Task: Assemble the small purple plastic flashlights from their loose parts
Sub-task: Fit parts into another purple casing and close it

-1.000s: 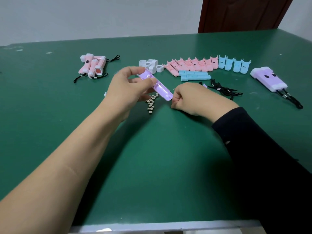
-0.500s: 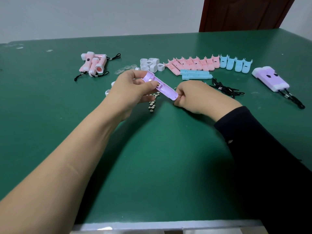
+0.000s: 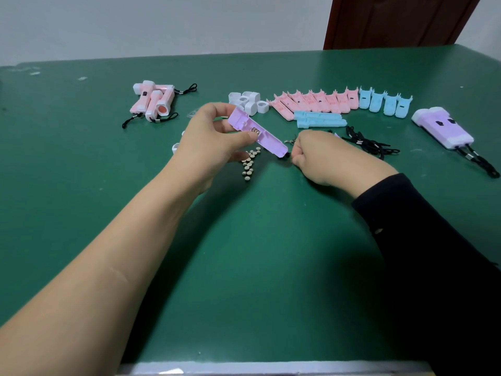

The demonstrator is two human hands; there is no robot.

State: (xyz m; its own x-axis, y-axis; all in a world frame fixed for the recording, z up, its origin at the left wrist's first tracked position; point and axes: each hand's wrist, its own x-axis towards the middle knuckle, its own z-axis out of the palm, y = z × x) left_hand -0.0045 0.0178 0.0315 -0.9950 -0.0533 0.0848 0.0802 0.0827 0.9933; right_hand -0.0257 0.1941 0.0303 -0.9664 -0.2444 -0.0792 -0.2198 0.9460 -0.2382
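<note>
The grip of the left hand is closed on a purple shell half, pinched between thumb and fingers near its wider end, and the part is held in the air above the bench with its open inside turned up. A small metal contact is seen seated in the middle of the shell. The grip of the right hand is drawn together at the shell's narrow lower end, where a dark bit, taken to be the end of a black lanyard, is pinched; what exactly sits between those fingertips cannot be told, since the fingers hide it.

In the head view, the step is judged to be the seating of the lanyard end into the shell's tail. The shell is held only at one end, so a push from the right hand could tip it, and the loose contact could be shaken out. A cord not set fully in its slot would be nipped when the second half is pressed on, and the halves would not close flush.

Just under the hands a cluster of button cells lies on the bench; a dropped shell or a sweeping wrist could scatter them. The spare lanyards lie close behind the right hand, and a loop could be snagged and dragged. Two finished purple flashlights lie well apart at the right
</note>
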